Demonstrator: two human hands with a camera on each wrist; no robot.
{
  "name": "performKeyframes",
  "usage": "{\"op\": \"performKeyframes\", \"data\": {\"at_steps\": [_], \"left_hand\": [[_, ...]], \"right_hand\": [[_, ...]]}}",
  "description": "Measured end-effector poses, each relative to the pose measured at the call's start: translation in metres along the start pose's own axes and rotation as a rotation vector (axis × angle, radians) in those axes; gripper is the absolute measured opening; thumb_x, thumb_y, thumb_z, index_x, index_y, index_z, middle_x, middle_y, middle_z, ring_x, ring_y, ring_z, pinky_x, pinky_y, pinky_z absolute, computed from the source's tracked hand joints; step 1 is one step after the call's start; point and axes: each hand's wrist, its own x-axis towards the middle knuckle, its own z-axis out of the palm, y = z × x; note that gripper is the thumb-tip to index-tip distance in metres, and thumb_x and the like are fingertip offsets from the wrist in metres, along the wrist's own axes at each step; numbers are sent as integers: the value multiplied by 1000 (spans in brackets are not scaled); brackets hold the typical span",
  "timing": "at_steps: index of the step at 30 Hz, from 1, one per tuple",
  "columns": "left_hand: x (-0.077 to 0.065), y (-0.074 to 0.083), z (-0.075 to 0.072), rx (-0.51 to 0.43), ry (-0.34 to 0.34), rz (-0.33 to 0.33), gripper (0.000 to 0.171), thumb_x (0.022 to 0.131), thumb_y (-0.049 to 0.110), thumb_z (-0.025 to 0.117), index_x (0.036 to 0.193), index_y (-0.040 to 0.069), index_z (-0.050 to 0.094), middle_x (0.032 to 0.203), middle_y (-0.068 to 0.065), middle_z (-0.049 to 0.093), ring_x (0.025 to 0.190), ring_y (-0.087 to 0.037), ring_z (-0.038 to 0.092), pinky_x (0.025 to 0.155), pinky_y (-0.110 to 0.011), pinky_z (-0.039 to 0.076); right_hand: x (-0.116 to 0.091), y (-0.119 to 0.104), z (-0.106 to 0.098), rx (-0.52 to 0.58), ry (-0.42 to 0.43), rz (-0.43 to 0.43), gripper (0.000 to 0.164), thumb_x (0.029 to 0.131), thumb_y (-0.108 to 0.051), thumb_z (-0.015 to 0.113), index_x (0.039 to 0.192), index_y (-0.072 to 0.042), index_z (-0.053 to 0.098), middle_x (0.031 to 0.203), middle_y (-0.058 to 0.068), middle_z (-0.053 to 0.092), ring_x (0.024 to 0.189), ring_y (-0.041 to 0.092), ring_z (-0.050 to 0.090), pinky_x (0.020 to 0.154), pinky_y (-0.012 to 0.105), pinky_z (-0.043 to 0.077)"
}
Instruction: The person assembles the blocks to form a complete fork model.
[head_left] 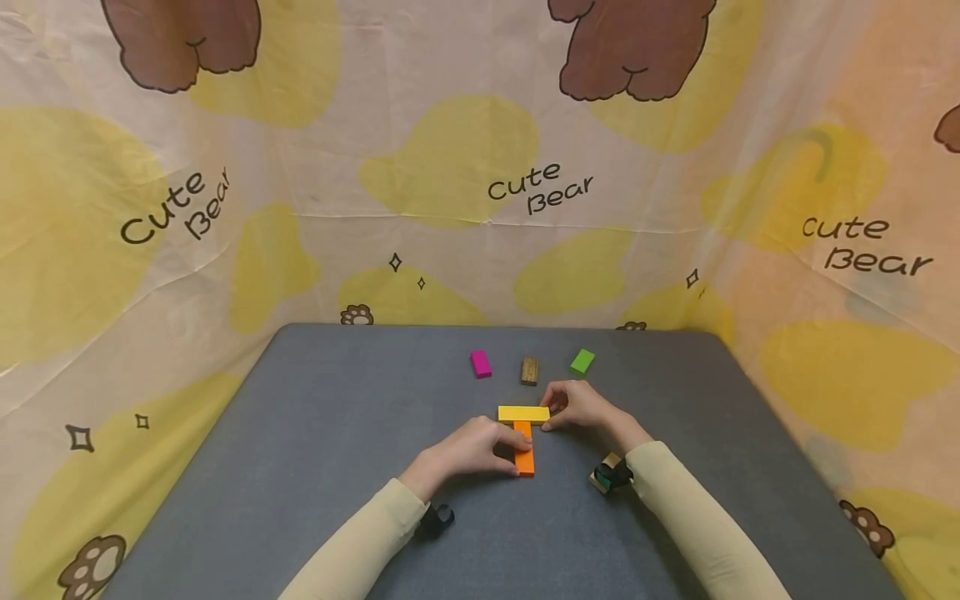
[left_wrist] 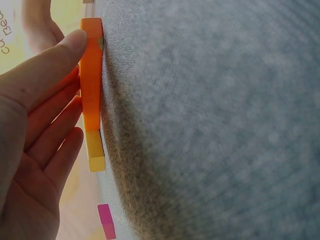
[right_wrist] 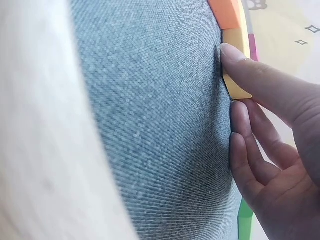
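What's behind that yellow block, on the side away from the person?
Beyond the yellow block lie a pink block, a brown block and a green block. Its own far face is turned away, so that's hidden.

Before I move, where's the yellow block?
In the head view, the yellow block lies crosswise just beyond the orange block, its right end touching the right hand.

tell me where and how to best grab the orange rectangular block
Probably best pinched across its long sides toward the near end, coming from the left: the orange rectangular block lies lengthwise, that end clear of blocks, while its far end meets the yellow rectangular block, held by the right hand.
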Motion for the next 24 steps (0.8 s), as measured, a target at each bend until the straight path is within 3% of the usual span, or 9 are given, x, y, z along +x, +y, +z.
{"op": "performKeyframes", "data": {"at_steps": [24], "left_hand": [[1,1,0,2,1,-7,41,82,37,75,122,27,68,123,13,68,115,-2,63,101,-25,50]], "right_hand": [[2,1,1,16,-16,8,26,72,-22,85,90,-17,66,91,0,71,80,10,59,76,25,52]]}}
